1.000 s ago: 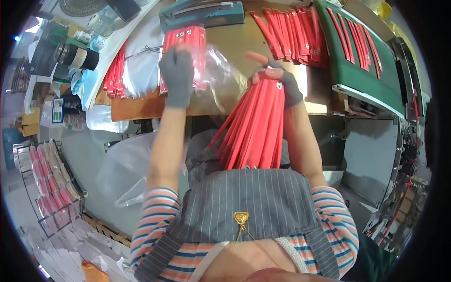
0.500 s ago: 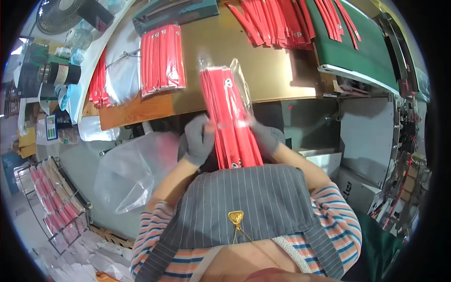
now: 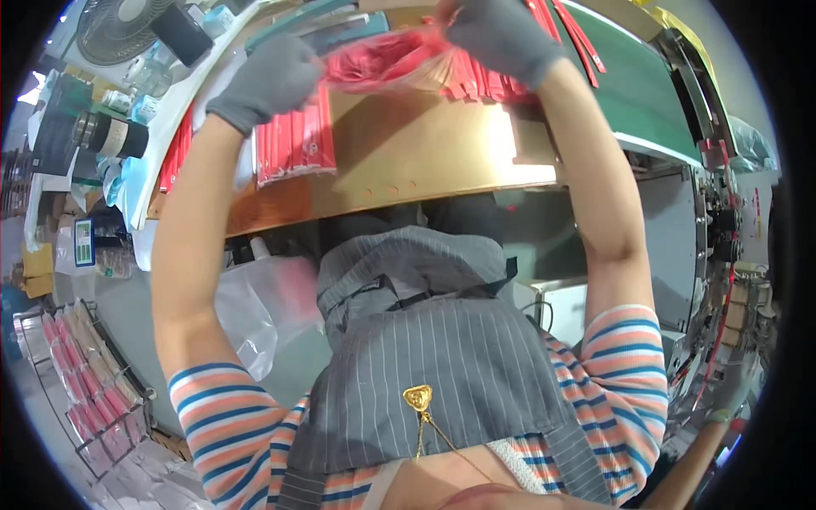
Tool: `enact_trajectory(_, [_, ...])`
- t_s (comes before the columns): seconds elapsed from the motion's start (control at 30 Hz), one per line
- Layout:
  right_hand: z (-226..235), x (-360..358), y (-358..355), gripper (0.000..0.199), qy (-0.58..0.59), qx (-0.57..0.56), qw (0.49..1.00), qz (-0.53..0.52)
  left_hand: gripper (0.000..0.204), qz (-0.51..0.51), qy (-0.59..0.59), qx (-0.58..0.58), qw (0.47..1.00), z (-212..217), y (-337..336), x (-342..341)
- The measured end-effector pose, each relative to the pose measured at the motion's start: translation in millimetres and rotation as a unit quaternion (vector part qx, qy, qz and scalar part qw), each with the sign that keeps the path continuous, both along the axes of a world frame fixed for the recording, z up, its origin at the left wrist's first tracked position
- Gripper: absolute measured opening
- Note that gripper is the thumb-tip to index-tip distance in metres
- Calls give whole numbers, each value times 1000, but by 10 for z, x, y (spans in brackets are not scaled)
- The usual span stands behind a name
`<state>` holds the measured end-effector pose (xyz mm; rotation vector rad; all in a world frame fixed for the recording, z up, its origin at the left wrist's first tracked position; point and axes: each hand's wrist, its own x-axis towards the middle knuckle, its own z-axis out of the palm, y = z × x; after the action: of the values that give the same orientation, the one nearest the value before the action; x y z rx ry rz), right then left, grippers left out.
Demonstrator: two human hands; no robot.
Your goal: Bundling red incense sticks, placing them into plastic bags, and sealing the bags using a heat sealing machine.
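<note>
Bare wooden tabletop (image 3: 442, 161) nearest, front edge free. Sealed pack of red sticks (image 3: 293, 140) at 10 o'clock. Farther, left hand (image 3: 272, 76) and right hand (image 3: 501, 30), gloved fingers curled, pinch clear bag of red sticks (image 3: 382, 59) by ends; green conveyor (image 3: 646, 85) at 2.

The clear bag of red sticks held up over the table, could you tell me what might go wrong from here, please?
The clear bag hangs between the left hand and right hand, gripped only at its ends, so it might sag or slip. If it opens, red sticks could scatter over the wooden table and the bagged bundle there.
</note>
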<state>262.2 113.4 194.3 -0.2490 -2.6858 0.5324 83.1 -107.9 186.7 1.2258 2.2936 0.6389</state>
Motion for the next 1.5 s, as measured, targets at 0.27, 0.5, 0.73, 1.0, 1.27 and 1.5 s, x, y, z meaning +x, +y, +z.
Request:
enact_trajectory(0.27, [448, -31, -16, 13, -74, -281, 951, -104, 28, 29, -17, 215, 976, 73, 208, 16])
enact_trajectory(0.5, [-75, -287, -206, 30, 167, 54, 969, 172, 34, 61, -104, 202, 972, 685, 121, 370])
enact_trajectory(0.73, [-782, -1249, 39, 31, 99, 130, 984, 70, 43, 104, -301, 291, 902, -975, 303, -51])
enact_trajectory(1.0, [-705, -2414, 404, 35, 110, -107, 982, -109, 49, 289, -495, 244, 782, -1626, 642, -789])
enact_trajectory(1.27, [-1388, -2482, 631, 24, -25, 31, 983, -177, 48, 314, -449, 216, 809, -1642, 792, -1037])
enact_trajectory(1.5, [-1505, -2519, 629, 20, 24, 33, 985, -170, 40, 308, -447, 256, 800, -1737, 754, -1078])
